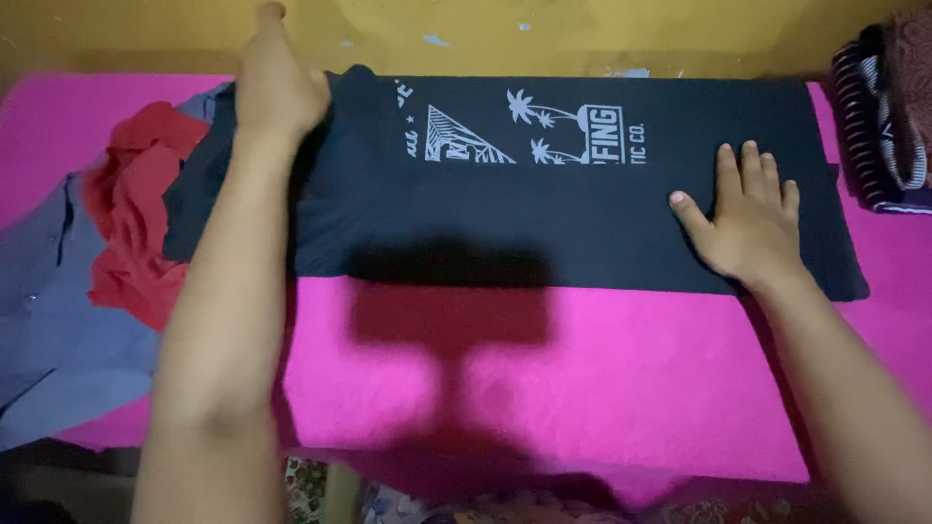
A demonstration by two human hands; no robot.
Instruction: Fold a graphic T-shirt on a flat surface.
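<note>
A dark navy T-shirt with a pale printed design lies folded lengthwise across a bright pink sheet. My left hand rests on the shirt's upper left end near the far edge, fingers together and pressed down. At the shirt's right end, my right hand lies flat with fingers spread, palm down on the cloth. Neither hand grips anything.
A crumpled red garment and a grey-blue garment lie at the left. Folded dark patterned clothes are stacked at the far right. A yellow wall runs behind the sheet. My head's shadow falls mid-sheet.
</note>
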